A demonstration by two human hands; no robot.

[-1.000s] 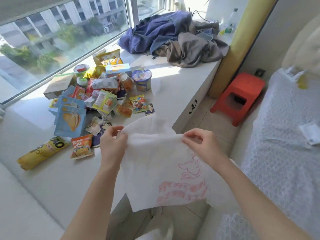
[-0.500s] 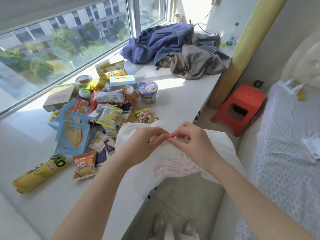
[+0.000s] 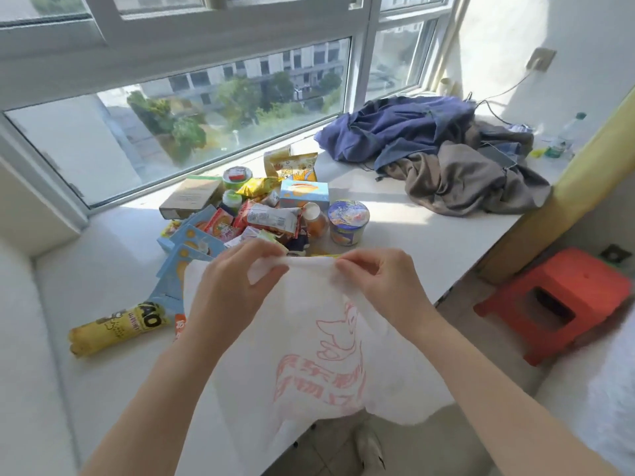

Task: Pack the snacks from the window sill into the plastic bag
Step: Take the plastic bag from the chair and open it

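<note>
1. Head view, progress: nothing appears packed. The snacks (image 3: 268, 214) all lie heaped on the window sill (image 3: 429, 242), midway along it and toward the glass. Opening the bag looks to be the step in hand.
2. Plastic bag (image 3: 309, 355): white, held up over the sill's front edge, hanging flat, mouth not yet parted.
3. Left hand (image 3: 233, 286): thumb and fingers pinch the bag's top rim.
4. Right hand (image 3: 381, 286): fingers curled, pinching the same rim just beside the left.
5. Writing: the bag bears pink characters and a figure, unreadable. The yellow tube pack (image 3: 117, 329) near the front edge shows "AO". Other labels are too small.
</note>
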